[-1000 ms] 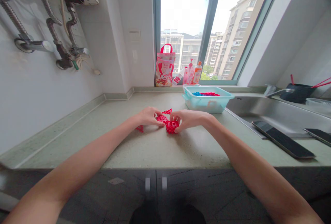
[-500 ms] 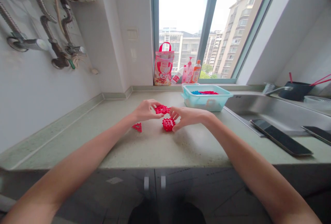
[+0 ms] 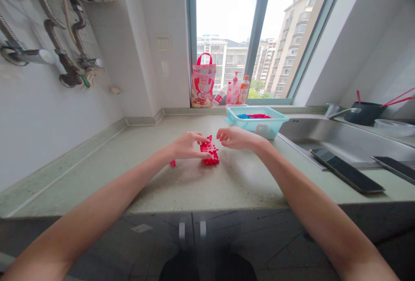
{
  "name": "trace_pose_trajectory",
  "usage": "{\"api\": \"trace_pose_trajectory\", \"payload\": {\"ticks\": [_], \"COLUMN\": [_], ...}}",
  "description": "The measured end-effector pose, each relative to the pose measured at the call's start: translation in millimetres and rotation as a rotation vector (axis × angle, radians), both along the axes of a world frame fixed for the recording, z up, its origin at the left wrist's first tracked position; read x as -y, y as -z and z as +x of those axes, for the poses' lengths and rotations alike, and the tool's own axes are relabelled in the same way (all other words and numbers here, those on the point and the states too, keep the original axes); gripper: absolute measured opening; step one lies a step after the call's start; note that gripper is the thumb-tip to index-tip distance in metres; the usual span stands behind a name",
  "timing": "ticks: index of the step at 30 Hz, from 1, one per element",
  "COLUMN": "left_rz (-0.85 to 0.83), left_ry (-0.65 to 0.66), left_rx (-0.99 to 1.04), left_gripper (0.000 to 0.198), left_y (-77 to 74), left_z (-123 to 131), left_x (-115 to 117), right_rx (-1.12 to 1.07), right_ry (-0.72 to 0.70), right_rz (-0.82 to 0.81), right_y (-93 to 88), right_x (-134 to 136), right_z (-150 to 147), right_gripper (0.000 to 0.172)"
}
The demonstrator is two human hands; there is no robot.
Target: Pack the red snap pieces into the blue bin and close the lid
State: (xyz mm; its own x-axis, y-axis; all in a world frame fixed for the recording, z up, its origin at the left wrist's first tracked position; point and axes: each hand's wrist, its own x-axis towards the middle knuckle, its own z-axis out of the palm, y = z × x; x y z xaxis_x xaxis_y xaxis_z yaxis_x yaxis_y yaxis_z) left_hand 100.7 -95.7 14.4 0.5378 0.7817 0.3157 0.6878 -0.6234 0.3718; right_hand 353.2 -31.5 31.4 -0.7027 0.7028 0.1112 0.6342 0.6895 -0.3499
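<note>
My left hand (image 3: 188, 146) pinches a red interlocking plastic building piece (image 3: 207, 147) between its thumb and fingers. That piece rests on or against a red toothed block (image 3: 212, 160) on the counter; whether they are joined I cannot tell. A pointed red bit stands up behind the held piece. My right hand (image 3: 236, 137) hovers just right of these pieces, fingers bent and a little apart, with nothing visible in it. Left of the block, mostly hidden by my left hand, lies a red triangular piece (image 3: 173, 163).
A light-blue tub (image 3: 264, 129) of blue and red pieces stands behind my right hand. To the right are a steel sink (image 3: 311, 136) and a dark phone (image 3: 346, 170) at its edge. A pink bag (image 3: 203, 86) and bottles (image 3: 238, 91) line the windowsill.
My left hand has moved the red piece toward me, onto or against the toothed block. My right hand has come off the block and shifted right. The view has turned slightly.
</note>
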Motion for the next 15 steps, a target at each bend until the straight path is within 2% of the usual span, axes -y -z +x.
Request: {"api": "trace_pose_trajectory", "payload": {"ticks": [3, 5, 8, 15], "left_rz": [-0.028, -0.047, -0.058, -0.046], "left_ry": [0.049, 0.069, 0.081, 0.103], "left_rx": [-0.044, -0.035, -0.026, 0.002], "left_gripper": [0.056, 0.059, 0.059, 0.053], "left_y": [4.4, 6.4, 6.2, 6.1], "left_z": [3, 2, 1, 3], "left_x": [0, 0, 1, 6], "right_rx": [-0.048, -0.069, -0.084, -0.179], "right_ry": [-0.125, -0.244, -0.306, -0.314], "right_rz": [-0.083, -0.179, -0.295, -0.367], "right_y": [4.8, 8.8, 16.7, 32.6], "right_x": [-7, -11, -19, -33], "right_z": [1, 2, 0, -4], "right_gripper": [0.052, 0.058, 0.058, 0.039]}}
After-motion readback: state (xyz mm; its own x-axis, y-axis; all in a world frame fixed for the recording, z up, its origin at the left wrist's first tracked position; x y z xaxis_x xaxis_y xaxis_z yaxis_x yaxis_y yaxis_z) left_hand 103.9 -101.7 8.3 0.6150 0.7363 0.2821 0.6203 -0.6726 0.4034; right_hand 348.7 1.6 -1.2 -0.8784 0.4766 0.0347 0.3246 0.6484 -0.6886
